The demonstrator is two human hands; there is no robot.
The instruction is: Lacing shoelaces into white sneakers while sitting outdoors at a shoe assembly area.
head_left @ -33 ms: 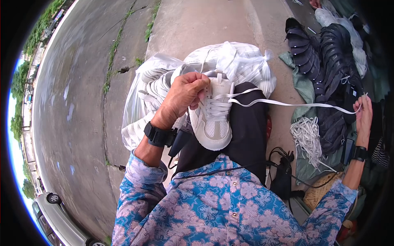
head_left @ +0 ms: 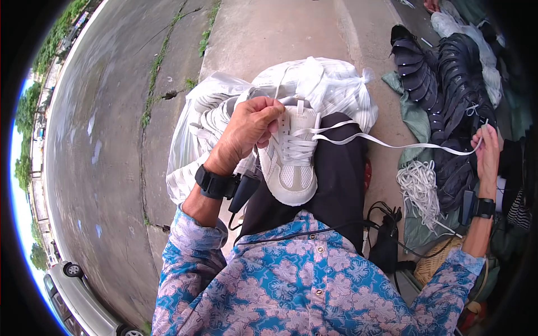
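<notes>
The right hand point(head_left: 486, 148) pinches the end of a white flat shoelace point(head_left: 409, 147), thumb against fingers; the left hand point(head_left: 256, 120) closes on the eyelet edge of a white mesh-toed sneaker point(head_left: 291, 178), resting toe-inward on dark trousers point(head_left: 342, 185) beside plastic-bagged white shoes point(head_left: 193, 168).

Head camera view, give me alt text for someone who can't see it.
A person's left hand holds a white shoe by its side over their lap, while the right hand holds its lace out to the right. Plastic bags sit beyond, with black shoes and a bundle of white laces on the right.
</notes>
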